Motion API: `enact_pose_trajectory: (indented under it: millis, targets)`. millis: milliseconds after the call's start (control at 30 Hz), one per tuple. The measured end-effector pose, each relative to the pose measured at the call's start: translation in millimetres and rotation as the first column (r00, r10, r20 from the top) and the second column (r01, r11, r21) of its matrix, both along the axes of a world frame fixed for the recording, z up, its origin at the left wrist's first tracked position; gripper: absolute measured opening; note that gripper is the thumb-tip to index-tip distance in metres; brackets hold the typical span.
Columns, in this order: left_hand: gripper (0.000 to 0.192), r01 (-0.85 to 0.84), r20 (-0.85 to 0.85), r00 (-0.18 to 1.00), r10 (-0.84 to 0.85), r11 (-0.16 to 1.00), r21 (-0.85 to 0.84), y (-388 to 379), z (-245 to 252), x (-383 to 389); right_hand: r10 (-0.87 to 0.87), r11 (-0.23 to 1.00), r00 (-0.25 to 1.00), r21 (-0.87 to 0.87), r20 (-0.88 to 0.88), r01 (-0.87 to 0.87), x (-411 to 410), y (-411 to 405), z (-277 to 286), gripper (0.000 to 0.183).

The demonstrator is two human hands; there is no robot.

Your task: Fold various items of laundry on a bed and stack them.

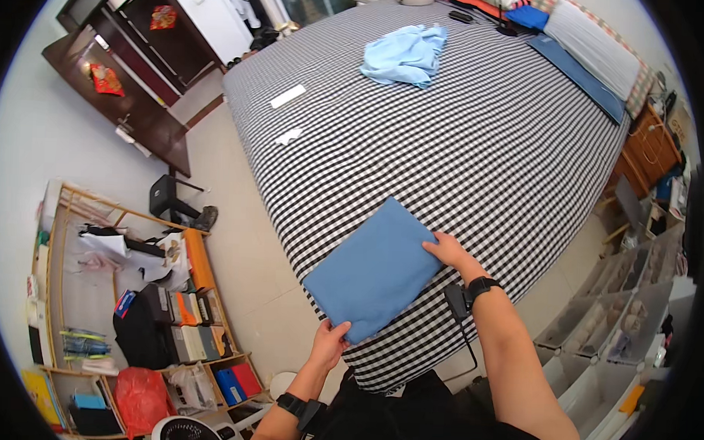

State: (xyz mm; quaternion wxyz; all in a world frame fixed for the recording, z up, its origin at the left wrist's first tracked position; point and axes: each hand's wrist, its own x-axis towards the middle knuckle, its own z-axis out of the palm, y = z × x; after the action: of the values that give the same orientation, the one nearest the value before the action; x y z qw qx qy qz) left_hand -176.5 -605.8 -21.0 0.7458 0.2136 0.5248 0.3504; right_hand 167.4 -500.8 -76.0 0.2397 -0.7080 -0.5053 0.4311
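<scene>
A blue cloth (376,264), folded into a flat rectangle, lies at the near corner of a bed covered by a black-and-white checked sheet (493,167). My left hand (329,342) grips its lower corner, thumb on top and the fingers hidden underneath. At the right edge my right hand (448,249) pinches the cloth in the same way. Farther up the bed rests a crumpled light blue garment (403,54), apart from both hands. Each wrist wears a black strap with a small device.
Left of the bed stands a wooden shelf rack (232,320) with boxes and a red plastic bag (142,399). A white fan (187,432) is at the lower left. Clear storage boxes (604,322) line the right. A white strip (287,96) and white scrap (288,136) lie on the sheet.
</scene>
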Motion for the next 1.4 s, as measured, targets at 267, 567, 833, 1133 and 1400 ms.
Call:
enact_pose_trajectory:
  millis: [267,567,833,1133,1400]
  targets:
    - [0.047,-0.062,-0.009,0.998,0.061,0.993,-0.097,-39,-5,-44,-0.119,0.99,0.862,-0.127,-0.492,0.064,-19,-105,1,0.053]
    - [0.058,0.167,-0.016,0.986,-0.168,0.985,-0.044,-64,-22,-24,-0.191,0.981,0.982,0.044,-0.005,0.191,-22,-228,61,0.053]
    - [0.052,0.356,-0.03,0.934,-0.356,0.921,0.159,-59,-5,20,-0.372,0.928,0.928,-0.019,-0.03,0.371,3,-295,92,0.047]
    - [0.048,0.35,-0.088,0.937,-0.339,0.913,0.209,-45,49,100,-0.297,0.955,0.953,-0.03,-0.067,0.295,84,-266,119,0.042]
    - [0.05,0.324,-0.025,0.943,-0.33,0.904,0.28,-14,52,282,-0.42,0.875,0.889,0.179,-0.181,0.45,251,-267,98,0.039]
